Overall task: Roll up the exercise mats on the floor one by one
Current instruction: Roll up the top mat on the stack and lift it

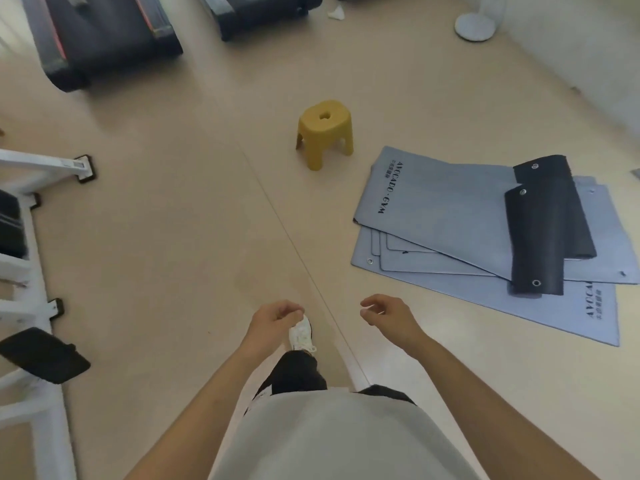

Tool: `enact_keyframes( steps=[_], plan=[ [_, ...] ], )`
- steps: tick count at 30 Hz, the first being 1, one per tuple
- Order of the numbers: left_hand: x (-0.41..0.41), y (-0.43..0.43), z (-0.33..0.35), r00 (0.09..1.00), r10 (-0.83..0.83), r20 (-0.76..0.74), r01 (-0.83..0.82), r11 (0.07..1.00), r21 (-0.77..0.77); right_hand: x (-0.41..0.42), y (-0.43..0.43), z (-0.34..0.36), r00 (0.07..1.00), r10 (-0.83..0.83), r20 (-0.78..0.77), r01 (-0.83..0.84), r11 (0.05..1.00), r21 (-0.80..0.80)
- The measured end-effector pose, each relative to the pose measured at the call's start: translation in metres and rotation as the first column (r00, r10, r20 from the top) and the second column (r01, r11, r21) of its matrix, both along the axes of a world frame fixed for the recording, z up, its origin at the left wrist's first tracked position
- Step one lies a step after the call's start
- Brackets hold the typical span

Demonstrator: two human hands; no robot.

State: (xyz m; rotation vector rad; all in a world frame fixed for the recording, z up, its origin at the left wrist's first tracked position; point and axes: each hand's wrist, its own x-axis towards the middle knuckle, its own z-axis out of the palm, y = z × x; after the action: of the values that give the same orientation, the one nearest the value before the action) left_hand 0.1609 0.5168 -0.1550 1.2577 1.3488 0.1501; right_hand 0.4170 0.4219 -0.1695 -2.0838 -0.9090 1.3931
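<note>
Several grey exercise mats (440, 206) lie stacked flat on the floor at the right, the top one printed with black lettering. Their right ends are folded back, showing black undersides (540, 230) with metal eyelets. My left hand (273, 318) hangs in front of me with its fingers loosely curled and holds nothing. My right hand (386, 311) is also empty with loosely curled fingers, well short of the mats' near left corner. Both hands are above bare floor, apart from the mats.
A yellow plastic stool (325, 133) stands just beyond the mats' far left corner. Two treadmills (104, 32) are at the top left. A white equipment frame (31, 237) with black pads runs along the left edge. A white fan base (475, 26) stands at the top right.
</note>
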Motion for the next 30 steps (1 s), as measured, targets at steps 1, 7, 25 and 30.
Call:
enact_keyframes(
  steps=[1,7,25,30],
  plan=[
    [0.001,0.027,-0.001,1.0,-0.02,-0.002,0.02,1.0,0.004,0.003,0.022,0.002,1.0,-0.004,0.006,0.004,1.0,-0.001],
    [0.039,0.192,0.012,0.977,-0.212,-0.028,0.213,0.977,0.022,0.029,0.145,0.012,0.996,-0.083,0.028,0.084,0.996,-0.014],
    [0.34,0.587,0.009,0.807,-0.559,-0.189,0.564,0.825,-0.032,0.288,0.46,-0.043,0.914,-0.405,-0.029,0.403,0.914,-0.055],
    [0.436,0.657,-0.008,0.677,-0.714,-0.182,0.712,0.697,-0.083,0.353,0.509,-0.042,0.847,-0.532,-0.016,0.53,0.845,-0.066]
  ],
)
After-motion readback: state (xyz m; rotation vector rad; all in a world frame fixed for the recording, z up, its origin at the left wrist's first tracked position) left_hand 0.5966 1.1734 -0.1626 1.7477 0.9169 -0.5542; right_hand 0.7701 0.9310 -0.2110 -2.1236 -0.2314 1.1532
